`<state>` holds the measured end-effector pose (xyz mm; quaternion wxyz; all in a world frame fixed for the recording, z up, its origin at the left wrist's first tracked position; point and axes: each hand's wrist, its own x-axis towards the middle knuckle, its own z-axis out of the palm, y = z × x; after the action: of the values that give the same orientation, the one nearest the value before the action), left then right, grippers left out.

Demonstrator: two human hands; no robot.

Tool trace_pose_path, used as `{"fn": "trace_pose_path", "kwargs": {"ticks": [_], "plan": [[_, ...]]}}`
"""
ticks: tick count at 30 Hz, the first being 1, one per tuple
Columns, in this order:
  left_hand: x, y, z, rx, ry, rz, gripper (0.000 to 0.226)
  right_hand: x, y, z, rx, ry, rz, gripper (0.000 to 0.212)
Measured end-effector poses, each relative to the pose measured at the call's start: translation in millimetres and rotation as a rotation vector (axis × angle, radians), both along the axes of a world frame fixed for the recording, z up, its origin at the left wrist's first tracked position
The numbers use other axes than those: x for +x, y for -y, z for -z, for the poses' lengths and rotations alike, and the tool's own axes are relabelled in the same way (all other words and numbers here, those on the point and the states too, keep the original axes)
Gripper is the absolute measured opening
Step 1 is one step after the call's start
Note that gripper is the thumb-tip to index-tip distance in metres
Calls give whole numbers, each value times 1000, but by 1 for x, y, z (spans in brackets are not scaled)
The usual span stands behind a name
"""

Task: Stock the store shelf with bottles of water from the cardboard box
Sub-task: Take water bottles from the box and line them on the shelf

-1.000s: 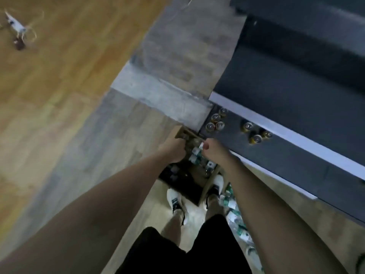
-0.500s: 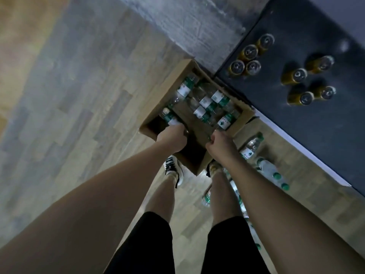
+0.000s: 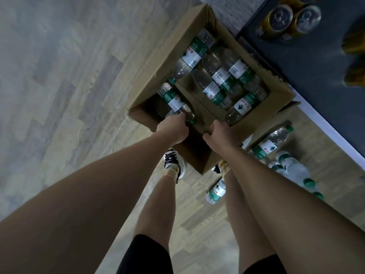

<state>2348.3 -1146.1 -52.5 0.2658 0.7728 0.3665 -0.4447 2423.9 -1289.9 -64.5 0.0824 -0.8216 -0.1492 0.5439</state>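
Cardboard box (image 3: 199, 20) sits open on the wooden floor (image 3: 59, 76) by our feet, its far corner against the dark shelf (image 3: 296, 66), with water bottles (image 3: 214, 89) lying on their sides inside. Our left hand (image 3: 173, 127) reaches into the near corner and curls onto a bottle (image 3: 173, 99) there, though our fingers are hidden behind the knuckles, so we cannot tell how tightly they close. Our right hand (image 3: 217, 133) grips the box's near edge, fingers tucked over the rim out of sight. More bottles (image 3: 270, 143) lie loose on the floor to the right, partly hidden by our forearm. Gold cans (image 3: 292, 18) on the shelf are cut off by the frame.
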Motion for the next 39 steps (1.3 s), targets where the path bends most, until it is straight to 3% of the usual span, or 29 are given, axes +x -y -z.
{"fn": "trace_pose_path", "kwargs": {"ticks": [11, 23, 31, 36, 39], "plan": [[-15, -28, 75, -36, -2, 106, 33, -25, -26, 64, -33, -63, 126, 29], [-45, -56, 156, 8, 0, 173, 28, -65, -56, 154, -22, -68, 270, 46], [-53, -78, 179, 14, 10, 185, 28, -78, -75, 194, -28, -1, 311, 84], [-54, -90, 191, 15, -13, 193, 13, -74, -86, 212, -83, -45, 216, 93], [-51, -94, 195, 21, -22, 190, 14, -71, -91, 222, -120, -26, 115, 89]]}}
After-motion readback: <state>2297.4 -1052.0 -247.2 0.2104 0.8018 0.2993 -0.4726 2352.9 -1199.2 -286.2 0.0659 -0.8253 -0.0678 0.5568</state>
